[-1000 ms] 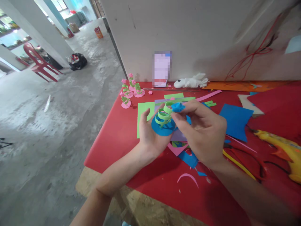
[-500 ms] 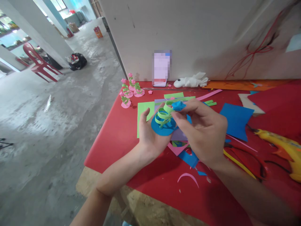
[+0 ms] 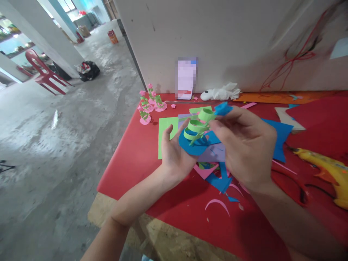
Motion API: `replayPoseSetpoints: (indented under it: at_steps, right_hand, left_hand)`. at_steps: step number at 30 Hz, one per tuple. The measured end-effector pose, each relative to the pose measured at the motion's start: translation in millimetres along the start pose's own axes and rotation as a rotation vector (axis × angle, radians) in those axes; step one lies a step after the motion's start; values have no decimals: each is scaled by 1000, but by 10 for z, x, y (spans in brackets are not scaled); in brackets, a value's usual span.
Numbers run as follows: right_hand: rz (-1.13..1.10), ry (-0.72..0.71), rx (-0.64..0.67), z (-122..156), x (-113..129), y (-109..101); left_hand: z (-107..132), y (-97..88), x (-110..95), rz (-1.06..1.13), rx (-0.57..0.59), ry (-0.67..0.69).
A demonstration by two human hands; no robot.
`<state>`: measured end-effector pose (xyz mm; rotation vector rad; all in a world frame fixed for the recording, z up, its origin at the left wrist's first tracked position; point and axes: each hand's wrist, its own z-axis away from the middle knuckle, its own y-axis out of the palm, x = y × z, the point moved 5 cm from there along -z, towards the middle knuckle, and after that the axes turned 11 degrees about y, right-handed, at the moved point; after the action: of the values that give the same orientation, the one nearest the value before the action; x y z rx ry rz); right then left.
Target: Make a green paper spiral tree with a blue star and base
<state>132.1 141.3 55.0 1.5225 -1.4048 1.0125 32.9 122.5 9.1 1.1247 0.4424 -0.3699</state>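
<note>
My left hand [image 3: 174,152] cradles a round blue paper disc [image 3: 192,146] from below, its fingers curled up around the edge. A green paper spiral [image 3: 198,127] rises from the disc. My right hand [image 3: 246,145] pinches a small blue paper star [image 3: 223,108] at the spiral's upper end and holds it stretched up and to the right. Both hands hover above the red table [image 3: 130,159].
Several small pink-and-green spiral paper trees [image 3: 148,105] stand at the table's far left corner. Coloured paper sheets and scraps [image 3: 165,134] lie under the hands. A yellow glue gun [image 3: 328,174] lies at the right. A white crumpled cloth [image 3: 221,94] rests by the wall.
My right hand has pulled the blue star up and to the right, so the green spiral is stretched taller. My left hand with the disc has hardly moved.
</note>
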Motion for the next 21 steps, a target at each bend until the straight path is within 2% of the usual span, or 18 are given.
replayPoseSetpoints:
  at_steps: [3, 5, 6, 9, 12, 14, 17, 21]
  right_hand:
    - [-87, 65, -18, -83, 18, -91]
    - [-149, 140, -53, -151, 35, -175]
    - [-186, 179, -74, -185, 44, -220]
    - [-280, 281, -72, -278, 76, -321]
    - [-311, 342, -1, -335, 113, -368]
    - [-308, 369, 32, -338, 132, -384]
    - [-310, 383, 78, -299, 148, -367]
    - [-329, 372, 172, -234, 125, -281]
  left_hand:
    - [-163, -73, -19, -121, 89, 176]
    - [-283, -141, -109, -248, 129, 402]
    - [-318, -156, -190, -329, 170, 569]
    - [-298, -96, -398, -557, 424, 973]
    - [-135, 34, -511, -793, 716, 1229]
    - [-2, 108, -542, -931, 832, 1356]
    - [165, 167, -541, -1086, 883, 1521]
    - [236, 139, -505, -1193, 813, 1653]
